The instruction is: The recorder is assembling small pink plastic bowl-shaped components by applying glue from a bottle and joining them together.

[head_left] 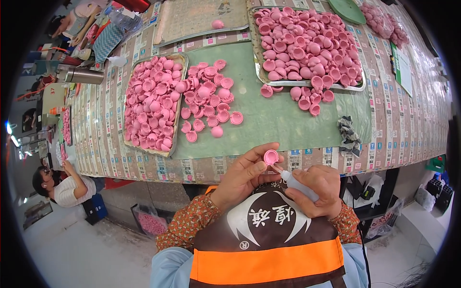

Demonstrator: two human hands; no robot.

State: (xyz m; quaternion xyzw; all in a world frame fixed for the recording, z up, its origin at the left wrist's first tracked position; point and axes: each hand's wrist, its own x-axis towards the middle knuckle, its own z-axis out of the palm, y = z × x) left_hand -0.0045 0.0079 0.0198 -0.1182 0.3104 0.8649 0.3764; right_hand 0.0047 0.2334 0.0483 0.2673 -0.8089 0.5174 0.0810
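My left hand point(242, 175) pinches a small pink rubber cup point(271, 156) between thumb and fingers, its hollow side facing up. My right hand point(317, 189) grips a small white squeeze bottle point(297, 185), its thin nozzle pointing into the cup. Both hands hover close to my chest, just below the table's front edge. On the green mat point(269, 120) ahead lie several loose pink cups point(209, 103).
A metal tray point(128, 139) at the left and a larger one point(312, 84) at the back right are heaped with pink cups. A grey rag point(348, 134) lies at the right on the mat. Another person point(62, 185) sits far left; a metal flask point(81, 75) lies behind.
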